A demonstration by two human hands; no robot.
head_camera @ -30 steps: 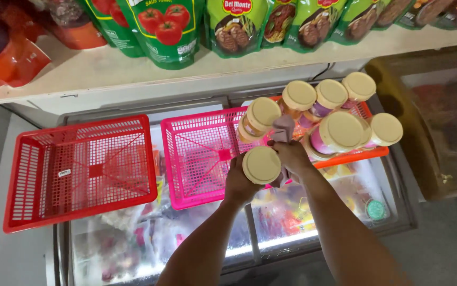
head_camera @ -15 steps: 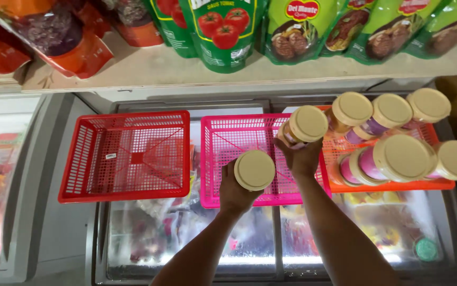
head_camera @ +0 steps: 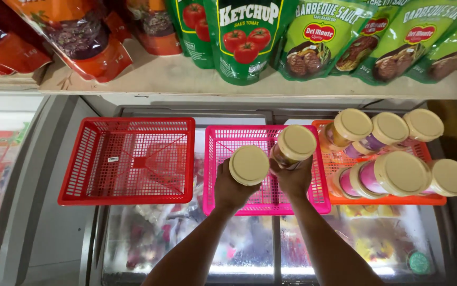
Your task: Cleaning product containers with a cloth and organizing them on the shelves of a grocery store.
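I see left hand [head_camera: 232, 188] and right hand [head_camera: 293, 179] each clamped on a cream-lidded clear plastic jar [head_camera: 249, 165], over the pink mesh basket's [head_camera: 223, 159] near edge; likely rigid, light, slick-sided, best gripped round the body.

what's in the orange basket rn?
The orange basket holds six cream-lidded jars, some tilted; the mesh floor under them is mostly covered. Two more jars are in the left hand and right hand, over the pink basket.

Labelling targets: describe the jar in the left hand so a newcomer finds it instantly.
Three mesh baskets sit on the glass-topped freezer: red, pink, orange. Above the pink basket, two hands each hold a cream-lidded jar. The left hand holds the target jar: only its lid shows, while the right hand's jar shows amber contents.
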